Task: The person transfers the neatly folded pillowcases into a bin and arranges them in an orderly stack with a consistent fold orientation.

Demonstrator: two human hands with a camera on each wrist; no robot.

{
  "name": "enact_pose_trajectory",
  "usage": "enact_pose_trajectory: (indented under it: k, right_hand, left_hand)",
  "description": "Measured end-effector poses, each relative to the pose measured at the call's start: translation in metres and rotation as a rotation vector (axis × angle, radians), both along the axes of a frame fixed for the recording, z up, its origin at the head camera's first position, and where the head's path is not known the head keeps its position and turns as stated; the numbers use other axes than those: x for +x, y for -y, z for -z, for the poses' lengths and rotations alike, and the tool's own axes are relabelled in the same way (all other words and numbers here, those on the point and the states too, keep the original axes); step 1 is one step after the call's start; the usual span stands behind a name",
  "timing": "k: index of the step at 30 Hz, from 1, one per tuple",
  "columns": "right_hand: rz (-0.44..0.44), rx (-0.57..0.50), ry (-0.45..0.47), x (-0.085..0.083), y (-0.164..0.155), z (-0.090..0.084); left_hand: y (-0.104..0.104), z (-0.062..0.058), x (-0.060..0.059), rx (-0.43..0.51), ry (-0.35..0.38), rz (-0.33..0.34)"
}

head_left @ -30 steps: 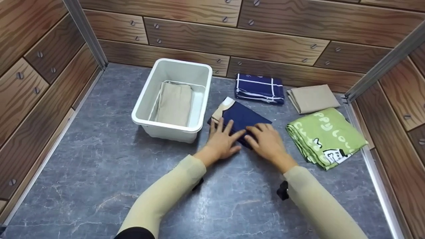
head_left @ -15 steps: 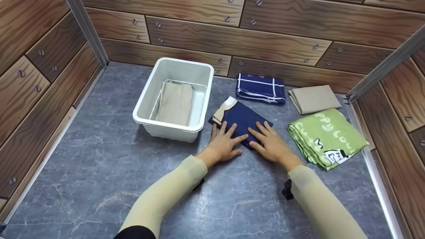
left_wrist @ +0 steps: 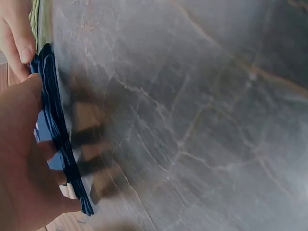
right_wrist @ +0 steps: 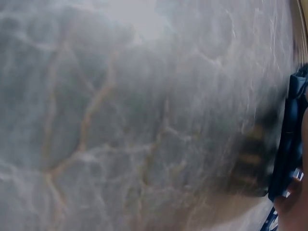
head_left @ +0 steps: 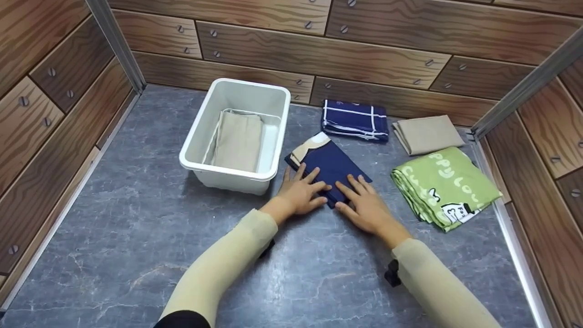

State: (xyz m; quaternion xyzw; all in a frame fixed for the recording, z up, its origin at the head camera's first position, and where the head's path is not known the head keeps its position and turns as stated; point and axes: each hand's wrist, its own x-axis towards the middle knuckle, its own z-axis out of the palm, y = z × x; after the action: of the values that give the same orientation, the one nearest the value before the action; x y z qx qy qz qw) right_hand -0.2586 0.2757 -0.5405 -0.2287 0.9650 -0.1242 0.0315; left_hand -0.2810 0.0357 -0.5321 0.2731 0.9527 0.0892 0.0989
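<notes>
At centre of the grey marbled worktop (head_left: pixel 114 218), just right of the white bin: folded navy cloth (head_left: pixel 331 166), one tan-and-cream patch showing at its far left corner, lying flat and turned at an angle.

Left hand (head_left: pixel 298 193): fingers straight and spread, palm down on the near left part of the navy cloth; nothing gripped. Seen from the left wrist as a palm lying along the stacked blue edges (left_wrist: pixel 57 130), apparently to keep the layers from springing apart.

Right hand (head_left: pixel 366 207): likewise flat, fingers extended onto the near right corner of the same cloth, pressing rather than clutching. Fingertips of both hands nearly meeting over the near edge, probably flattening the fold.

White bin (head_left: pixel 273 136): plastic, rectangular, open top, left of the navy cloth and almost touching it. Contents: one folded beige cloth (head_left: pixel 237 141), laid flat along the bottom.

Far row, by the wood-patterned back wall (head_left: pixel 319 54): navy cloth with white grid lines (head_left: pixel 355 119), folded; to its right a folded tan cloth (head_left: pixel 428 134), apart from it.

Right side, near the metal edge rail (head_left: pixel 512 241): green cloth with white lettering and a small cartoon print (head_left: pixel 444 187), folded in several layers, well clear of the right hand.

Sleeves: pale beige, both forearms reaching in from the near edge; dark strap under each wrist.
</notes>
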Motion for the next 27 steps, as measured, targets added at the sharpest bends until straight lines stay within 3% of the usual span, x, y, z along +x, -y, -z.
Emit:
enact_pose_trajectory:
  k: [5, 13, 20, 27]
  right_hand:
    - [-0.016, 0.015, -0.057, -0.002, 0.002, -0.003]
    - [-0.026, -0.055, -0.176, -0.023, -0.008, 0.0]
    - [-0.003, -0.029, -0.066, -0.03, -0.015, 0.004]
    - [0.021, -0.05, -0.051, -0.02, -0.01, 0.007]
  left_hand:
    - [-0.007, -0.003, -0.002, 0.009, -0.035, -0.023]
    - [-0.035, -0.006, -0.004, 0.043, -0.151, -0.093]
    - [-0.044, 0.006, -0.002, -0.037, -0.063, -0.145]
    - [-0.034, 0.008, -0.002, -0.06, -0.042, -0.084]
